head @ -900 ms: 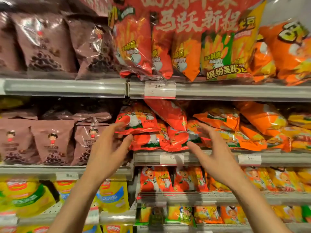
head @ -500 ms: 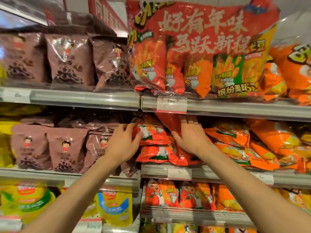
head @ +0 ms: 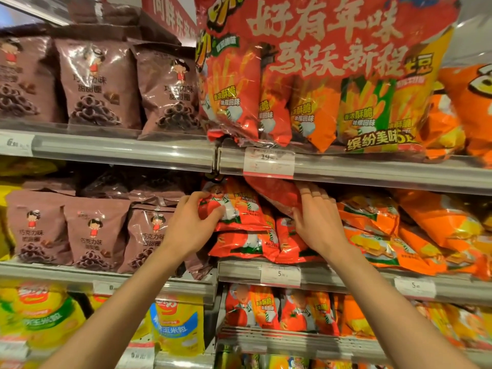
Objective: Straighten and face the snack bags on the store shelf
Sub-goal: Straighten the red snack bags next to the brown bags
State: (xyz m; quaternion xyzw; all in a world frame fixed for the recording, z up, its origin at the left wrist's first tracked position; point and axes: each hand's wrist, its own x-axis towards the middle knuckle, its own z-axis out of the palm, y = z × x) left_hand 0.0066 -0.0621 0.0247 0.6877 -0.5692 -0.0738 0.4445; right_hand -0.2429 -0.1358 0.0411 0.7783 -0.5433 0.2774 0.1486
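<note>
Red snack bags lie piled on the middle shelf [head: 239, 270]. My left hand [head: 190, 225] grips the left end of the top red bag [head: 239, 206], thumb over its front. My right hand [head: 316, 222] reaches under the upper shelf rail, its fingers laid on a tilted red bag [head: 274, 193] that leans above the pile. Two more red bags [head: 247, 245] lie flat beneath. Orange bags [head: 372, 217] are heaped in disorder to the right.
Brown chocolate-ring bags [head: 93, 233] stand upright to the left on the same level. A big red multipack [head: 319, 75] sits on the shelf above, its rail [head: 372, 169] close over my right fingers. Yellow and red bags fill the lower shelves.
Both hands went from hovering in front of the shelf to touching the red bags. The left one took hold of the top bag; the right slid up onto the tilted bag.
</note>
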